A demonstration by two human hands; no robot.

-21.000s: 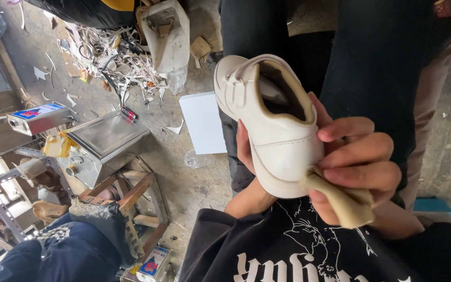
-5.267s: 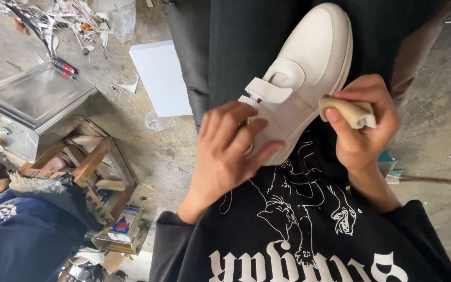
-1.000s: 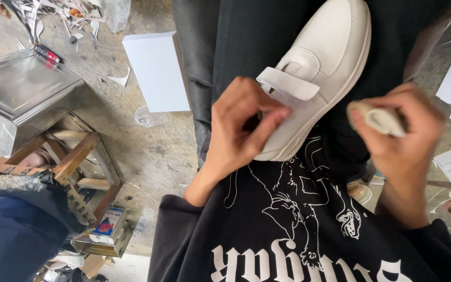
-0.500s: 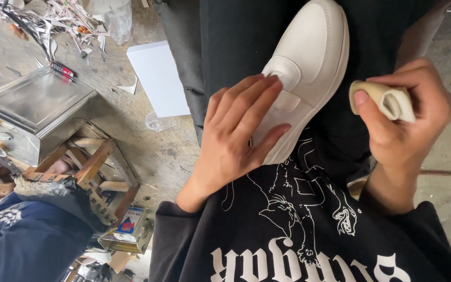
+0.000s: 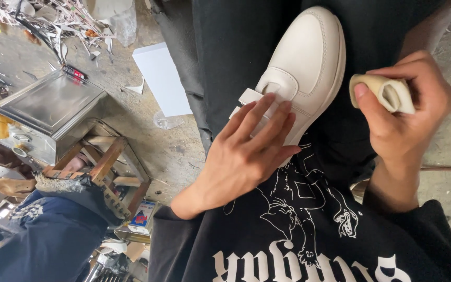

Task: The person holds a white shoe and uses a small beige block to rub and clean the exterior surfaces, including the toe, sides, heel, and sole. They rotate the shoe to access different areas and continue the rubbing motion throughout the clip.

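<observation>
On the lap, against black trousers [image 5: 246,47], a cream-white leather shoe with a thick sole and a strap across its top [image 5: 301,68] is laid, its toe pointing away from the body. It is covered at its heel end by the left hand [image 5: 244,154], which is spread flat with the fingers [image 5: 267,122] stretched over the strap and the opening; the palm is pressed on the shoe rather than closed around it. Just beside the shoe's sole, but apart from it, the right hand [image 5: 405,112] is raised, and a small folded beige cloth pad [image 5: 384,91] is pinched firmly between the thumb and the curled fingers. No contact between the pad and the shoe is seen. A black sweatshirt with a white printed drawing and lettering [image 5: 309,230] is seen at the lower edge of the view.

To the left of the legs, on a dusty concrete floor [image 5: 173,151], a flat white rectangular box [image 5: 163,78] is laid near the trousers. Farther left, a grey metal box-shaped machine [image 5: 48,107] is set above a rough wooden frame [image 5: 108,164]. A heap of pale scraps and offcuts [image 5: 63,21] is scattered at the upper left. At the lower left, a dark blue garment with pale print [image 5: 32,235] is seen, worn by another person.
</observation>
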